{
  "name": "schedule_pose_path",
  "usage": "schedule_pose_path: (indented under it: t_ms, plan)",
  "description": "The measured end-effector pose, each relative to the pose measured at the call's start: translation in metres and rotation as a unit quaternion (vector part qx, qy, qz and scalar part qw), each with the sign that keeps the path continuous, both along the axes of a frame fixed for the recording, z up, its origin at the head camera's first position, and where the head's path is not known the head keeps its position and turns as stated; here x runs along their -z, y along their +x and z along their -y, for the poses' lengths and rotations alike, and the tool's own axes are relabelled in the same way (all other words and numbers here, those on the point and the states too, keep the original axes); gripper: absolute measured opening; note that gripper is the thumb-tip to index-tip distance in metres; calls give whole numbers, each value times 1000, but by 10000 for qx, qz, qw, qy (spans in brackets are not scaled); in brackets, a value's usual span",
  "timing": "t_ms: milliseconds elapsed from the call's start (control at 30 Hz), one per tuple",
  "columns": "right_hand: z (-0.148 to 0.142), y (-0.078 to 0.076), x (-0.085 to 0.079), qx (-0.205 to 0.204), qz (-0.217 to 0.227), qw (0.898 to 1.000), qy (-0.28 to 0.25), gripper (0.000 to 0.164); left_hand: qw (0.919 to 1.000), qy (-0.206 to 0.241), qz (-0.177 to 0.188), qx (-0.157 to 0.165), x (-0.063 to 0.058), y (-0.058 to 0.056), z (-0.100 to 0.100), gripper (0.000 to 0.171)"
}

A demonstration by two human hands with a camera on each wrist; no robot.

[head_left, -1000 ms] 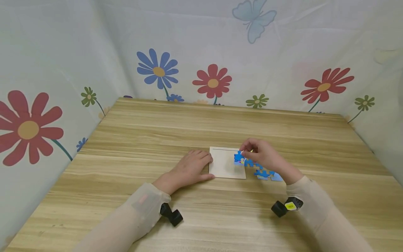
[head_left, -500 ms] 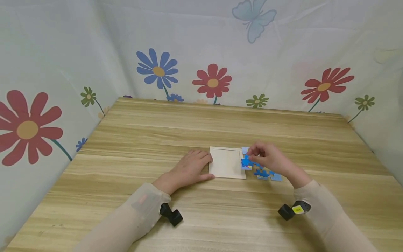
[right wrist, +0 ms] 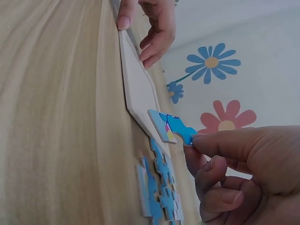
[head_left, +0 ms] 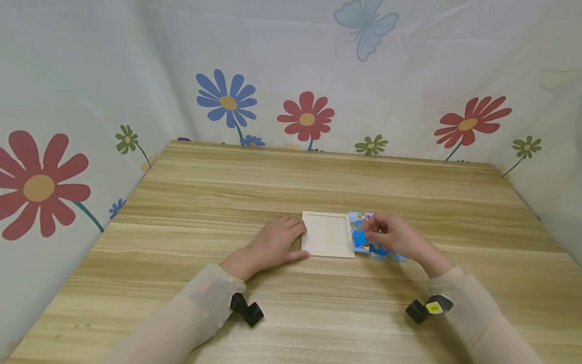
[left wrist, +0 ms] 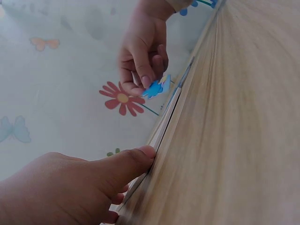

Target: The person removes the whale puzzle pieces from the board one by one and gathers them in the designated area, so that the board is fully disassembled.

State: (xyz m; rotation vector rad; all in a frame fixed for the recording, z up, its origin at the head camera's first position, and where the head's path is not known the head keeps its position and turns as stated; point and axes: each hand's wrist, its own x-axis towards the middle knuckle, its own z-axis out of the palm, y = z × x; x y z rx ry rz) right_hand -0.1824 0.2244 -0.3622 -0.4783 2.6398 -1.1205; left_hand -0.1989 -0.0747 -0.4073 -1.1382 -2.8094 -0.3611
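Note:
A pale wooden puzzle tray (head_left: 327, 235) with a shallow recess lies mid-table. My left hand (head_left: 273, 242) holds it by its left edge, thumb at the near corner and bent fingers further up the side. Between thumb and forefinger, my right hand (head_left: 394, 237) pinches a blue jigsaw piece (right wrist: 181, 128) with a pale blue straight edge. In the right wrist view that piece is raised, tilted, beside the tray's right side. Beneath it lie several blue jigsaw pieces (right wrist: 164, 187), close together on the table; the right hand partly hides them in the head view.
The wood-grain table (head_left: 254, 177) extends around the tray on all sides. Behind it hangs a white cloth (head_left: 282, 45) printed with flowers and a butterfly. A small black wrist camera (head_left: 247, 309) sits by the left cuff, another camera (head_left: 427, 309) by the right.
My right hand has drawn back rightward and slightly nearer, carrying the jigsaw piece from above the tray to over the loose pieces. The piece has turned. My left hand and the tray stay put.

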Motion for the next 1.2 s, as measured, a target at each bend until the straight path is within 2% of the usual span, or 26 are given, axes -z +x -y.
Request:
schedule_pose_path:
  t_ms: [567, 1200]
  plan:
    - [-5, -1, 14, -103, 65, 9999, 16, 9, 9999, -77, 73, -39, -2, 1, -1, 50]
    - [3, 1, 21, 133, -395, 9975, 562, 4, 10000, 11, -79, -5, -2, 2, 0, 49]
